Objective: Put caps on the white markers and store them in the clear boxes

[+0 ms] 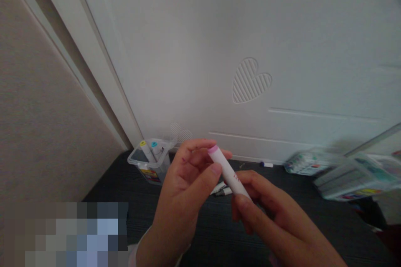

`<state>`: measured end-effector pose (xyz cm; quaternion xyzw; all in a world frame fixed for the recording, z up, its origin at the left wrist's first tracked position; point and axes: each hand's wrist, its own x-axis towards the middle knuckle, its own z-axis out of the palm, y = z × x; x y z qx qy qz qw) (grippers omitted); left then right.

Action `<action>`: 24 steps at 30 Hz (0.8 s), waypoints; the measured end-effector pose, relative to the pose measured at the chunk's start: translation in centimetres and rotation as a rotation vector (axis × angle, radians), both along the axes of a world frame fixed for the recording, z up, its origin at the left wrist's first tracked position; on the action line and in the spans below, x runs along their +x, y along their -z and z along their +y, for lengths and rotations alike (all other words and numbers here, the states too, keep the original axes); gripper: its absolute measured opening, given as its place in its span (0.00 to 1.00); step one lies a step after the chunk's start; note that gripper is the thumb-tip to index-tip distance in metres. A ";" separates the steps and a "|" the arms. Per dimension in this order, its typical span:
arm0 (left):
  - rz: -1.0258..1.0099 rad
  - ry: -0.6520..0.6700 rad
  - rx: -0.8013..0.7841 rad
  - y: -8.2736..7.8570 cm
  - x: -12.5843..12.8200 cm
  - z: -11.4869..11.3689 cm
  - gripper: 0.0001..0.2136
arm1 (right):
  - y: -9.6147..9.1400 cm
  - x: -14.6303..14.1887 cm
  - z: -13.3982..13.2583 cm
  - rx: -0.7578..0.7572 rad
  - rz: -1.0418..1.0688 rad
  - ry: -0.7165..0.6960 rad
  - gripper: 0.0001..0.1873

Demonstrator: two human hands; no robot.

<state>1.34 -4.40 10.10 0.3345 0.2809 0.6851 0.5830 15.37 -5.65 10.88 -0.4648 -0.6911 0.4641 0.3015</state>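
Observation:
Both hands are on a white marker (228, 170) with a pink end and small reddish marks on its barrel. It is tilted, pink end up and to the left. My left hand (184, 187) pinches the upper part, thumb in front and fingers curled behind. Around the lower part, the thumb and fingers of my right hand (272, 212) are closed, hiding that end. Beneath the hands, white markers (224, 192) with dark tips lie on the dark table (216, 238), partly covered by the fingers and the held marker.
A transparent plastic box (148, 160) with yellow-ended and blue-ended markers stands at the left by the white wall panel (188, 50). At the right are another transparent box (344, 179) and a blurred pack (303, 162). A small dark-capped white pen (267, 164) lies near the panel.

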 end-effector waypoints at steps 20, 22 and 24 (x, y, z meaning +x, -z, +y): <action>-0.215 0.096 -0.122 -0.3 0.3 0.1 0.05 | 1.1 -0.7 0.6 0.111 -0.018 0.050 0.04; -0.212 0.100 -0.142 -0.2 0.3 0.3 0.06 | 1.0 -0.8 0.6 0.105 0.009 0.050 0.04; -0.212 0.113 -0.151 -0.1 0.3 0.3 0.07 | 0.8 -0.9 0.6 0.085 0.041 0.043 0.04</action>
